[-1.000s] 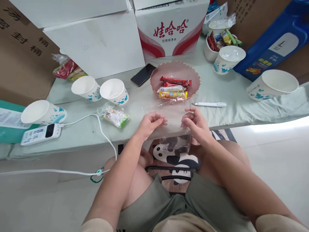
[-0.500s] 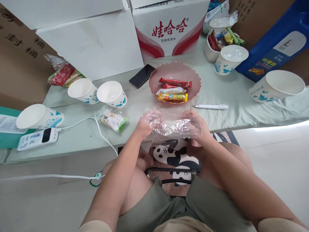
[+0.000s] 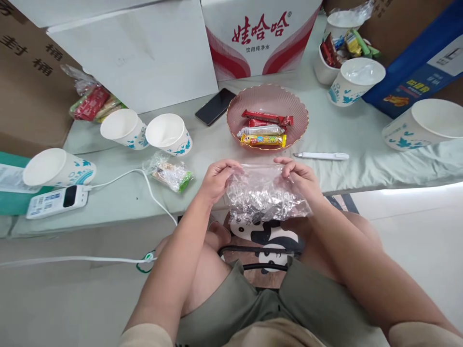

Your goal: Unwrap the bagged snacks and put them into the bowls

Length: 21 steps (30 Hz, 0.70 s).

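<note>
I have a clear plastic bag (image 3: 265, 197) between my two hands, just in front of the bowl and across the near edge of the table. Its film is thin and glossy, smoother toward the top and crinkled lower down, where the creases throw bright glints. My left hand (image 3: 216, 183) pinches the upper left corner between thumb and bent fingers. My right hand (image 3: 301, 179) grips the upper right side, fingers curled; the film laps over the palm, so I cannot tell exactly how each finger bears on it.

The bowl (image 3: 265, 96) is pink and see-through, with fine ribs and a scalloped, gold-coloured rim. Inside lie snack bars in shiny wrappers: red bars (image 3: 265, 117), a silvery bar (image 3: 263, 130) and a yellow bar (image 3: 263, 140) nearest me. Beside it, to the right, is a slim white knife (image 3: 322, 156) with a metal tip; behind its left side is a flat black phone (image 3: 216, 107) with a smooth face.

Soft green cloth (image 3: 202, 155) covers the table, wrinkled at the right. To my left, a crumpled clear packet (image 3: 170, 174) with a green end lies near two round white paper cups (image 3: 169, 134) with blue leaf prints.
</note>
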Each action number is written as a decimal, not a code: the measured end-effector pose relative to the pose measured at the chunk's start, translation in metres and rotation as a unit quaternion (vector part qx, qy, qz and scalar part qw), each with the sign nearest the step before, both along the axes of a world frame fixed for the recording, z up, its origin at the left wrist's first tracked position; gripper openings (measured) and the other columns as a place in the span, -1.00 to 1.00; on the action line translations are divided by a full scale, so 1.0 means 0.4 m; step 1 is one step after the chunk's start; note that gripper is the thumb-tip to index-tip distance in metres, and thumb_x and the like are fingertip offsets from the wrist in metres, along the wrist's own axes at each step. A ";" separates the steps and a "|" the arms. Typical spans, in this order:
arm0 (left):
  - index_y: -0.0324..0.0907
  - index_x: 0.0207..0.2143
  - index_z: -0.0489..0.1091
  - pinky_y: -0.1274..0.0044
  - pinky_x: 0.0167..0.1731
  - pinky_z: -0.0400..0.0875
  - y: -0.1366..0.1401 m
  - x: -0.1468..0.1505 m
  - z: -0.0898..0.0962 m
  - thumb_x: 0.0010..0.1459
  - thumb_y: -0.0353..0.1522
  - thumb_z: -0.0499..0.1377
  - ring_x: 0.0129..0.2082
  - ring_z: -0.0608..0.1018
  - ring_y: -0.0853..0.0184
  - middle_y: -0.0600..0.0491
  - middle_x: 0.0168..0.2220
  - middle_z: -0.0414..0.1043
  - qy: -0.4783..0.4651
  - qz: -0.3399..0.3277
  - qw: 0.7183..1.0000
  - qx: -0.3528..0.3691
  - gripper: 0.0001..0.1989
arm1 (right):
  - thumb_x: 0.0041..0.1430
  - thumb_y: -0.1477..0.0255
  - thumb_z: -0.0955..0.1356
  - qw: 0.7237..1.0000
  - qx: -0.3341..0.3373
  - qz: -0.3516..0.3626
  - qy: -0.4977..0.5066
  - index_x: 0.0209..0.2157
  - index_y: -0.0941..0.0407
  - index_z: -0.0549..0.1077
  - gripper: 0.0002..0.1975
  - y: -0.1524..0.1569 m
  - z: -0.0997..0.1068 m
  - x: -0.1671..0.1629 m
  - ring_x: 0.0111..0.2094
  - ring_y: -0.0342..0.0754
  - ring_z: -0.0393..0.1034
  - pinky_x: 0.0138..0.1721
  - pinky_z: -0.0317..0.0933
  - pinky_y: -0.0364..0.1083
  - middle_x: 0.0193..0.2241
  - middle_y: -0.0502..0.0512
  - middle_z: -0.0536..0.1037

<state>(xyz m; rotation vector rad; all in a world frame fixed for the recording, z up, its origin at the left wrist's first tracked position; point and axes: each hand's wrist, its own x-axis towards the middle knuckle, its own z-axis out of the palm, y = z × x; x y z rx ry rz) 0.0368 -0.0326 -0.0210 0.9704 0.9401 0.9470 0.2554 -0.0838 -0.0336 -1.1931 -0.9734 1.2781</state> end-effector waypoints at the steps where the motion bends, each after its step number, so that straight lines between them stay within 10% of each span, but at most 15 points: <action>1: -0.19 -0.51 0.47 0.55 -0.46 0.50 0.002 -0.003 0.001 -0.09 -0.30 0.31 -0.49 0.55 0.37 0.09 -0.53 0.48 -0.002 -0.006 1.000 -0.001 -0.86 | -0.01 0.38 0.40 1.000 -0.012 -0.011 0.010 -0.56 0.07 0.33 -0.82 0.002 -0.005 0.001 -0.30 -0.07 0.40 -0.30 0.39 -0.02 0.01 0.06 0.50; 8: -0.21 -0.45 0.45 0.58 -0.46 0.44 0.014 -0.017 -0.015 0.01 -0.16 0.26 -0.45 0.51 0.41 0.03 -0.40 0.49 0.032 -0.041 0.999 -0.011 -0.72 | 0.10 0.26 0.30 0.999 -0.012 -0.033 -0.033 -0.49 0.06 0.36 -0.81 0.007 -0.024 0.006 0.00 0.11 0.43 -0.18 0.41 0.03 -0.05 0.19 0.48; 14: -0.12 -0.14 0.35 0.64 -0.53 0.40 0.006 -0.023 -0.009 -0.08 -0.31 0.41 -0.35 0.61 0.39 0.04 -0.10 0.46 0.012 -0.057 0.998 0.017 -0.55 | 0.04 0.30 0.48 0.998 -0.050 0.032 -0.011 0.25 -0.11 0.06 -0.19 -0.020 -0.001 -0.014 -0.25 0.02 0.54 -0.21 0.48 0.07 0.00 0.14 0.51; 21: 0.09 0.34 -0.06 0.51 -0.27 0.53 -0.022 -0.035 -0.009 0.03 -0.31 0.40 -0.33 0.66 0.34 0.02 -0.20 0.60 0.022 -0.155 0.988 -0.016 -0.06 | 0.17 0.25 0.43 0.998 -0.013 0.004 -0.065 0.39 -0.13 -0.14 -0.09 -0.036 0.019 -0.026 -0.41 0.00 0.50 -0.27 0.45 0.07 -0.35 -0.02 0.53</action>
